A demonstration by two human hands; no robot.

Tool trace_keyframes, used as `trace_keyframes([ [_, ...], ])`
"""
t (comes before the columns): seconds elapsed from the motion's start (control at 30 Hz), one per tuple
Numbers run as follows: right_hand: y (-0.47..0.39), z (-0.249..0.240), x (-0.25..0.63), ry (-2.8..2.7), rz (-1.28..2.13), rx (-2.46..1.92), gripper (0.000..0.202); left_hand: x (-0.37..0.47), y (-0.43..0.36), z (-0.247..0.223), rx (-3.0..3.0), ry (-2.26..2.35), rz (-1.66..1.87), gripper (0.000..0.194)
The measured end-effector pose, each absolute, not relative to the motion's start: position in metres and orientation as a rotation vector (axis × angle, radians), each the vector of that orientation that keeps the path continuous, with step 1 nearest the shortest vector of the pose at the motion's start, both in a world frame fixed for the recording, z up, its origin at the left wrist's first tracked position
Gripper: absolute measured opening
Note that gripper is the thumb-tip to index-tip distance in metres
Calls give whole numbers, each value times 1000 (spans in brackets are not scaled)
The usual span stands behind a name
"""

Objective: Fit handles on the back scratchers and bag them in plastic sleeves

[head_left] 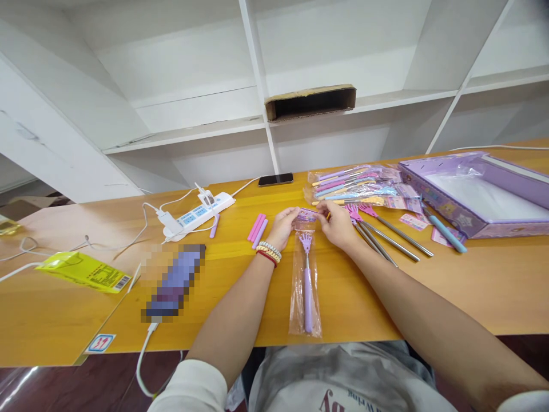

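Observation:
A purple hand-shaped scratcher (307,292) lies inside a clear plastic bag (295,309) in front of me, its handle toward the table's front edge. At the bag's top is a small pink and purple card (307,214). My left hand (282,228) pinches the card's left end, fingers closed. On the right end, my right hand (337,223) is closed with thumb and fingertips. Right of that hand lie metal rods with pink hand-shaped heads (392,234). Behind it are several bagged scratchers (355,186). Pink and purple tubes (257,229) lie left of my left hand.
A purple box (463,226) stands at the right, beside a blue-handled rod (446,232). To the left are a power strip (199,216), a charging phone (175,283), cables and a yellow carton (83,272). Another phone (275,179) lies at the back, below a shelved cardboard box (311,103).

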State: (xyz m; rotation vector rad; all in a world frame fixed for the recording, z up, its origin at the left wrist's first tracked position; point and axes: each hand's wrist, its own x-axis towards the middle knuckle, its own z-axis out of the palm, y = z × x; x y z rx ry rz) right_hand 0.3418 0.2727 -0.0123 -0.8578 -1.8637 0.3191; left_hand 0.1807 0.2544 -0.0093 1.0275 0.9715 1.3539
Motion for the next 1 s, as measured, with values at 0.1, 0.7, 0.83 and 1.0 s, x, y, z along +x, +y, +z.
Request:
trace_keyframes([
  [0.1,273,-12,342,-1881,271,-823,12,180,254,-10,1043,947,1346,28],
  [0.7,272,-16,340,-1902,351,-846,29,179,255,-12,1082,978,1347,19],
  [0.83,272,-15,339,-1798,445,-955,41,179,255,-12,1078,962,1331,19],
  [1.0,273,-17,339,-1820,666,-988,22,178,256,-14,1083,960,1337,21],
])
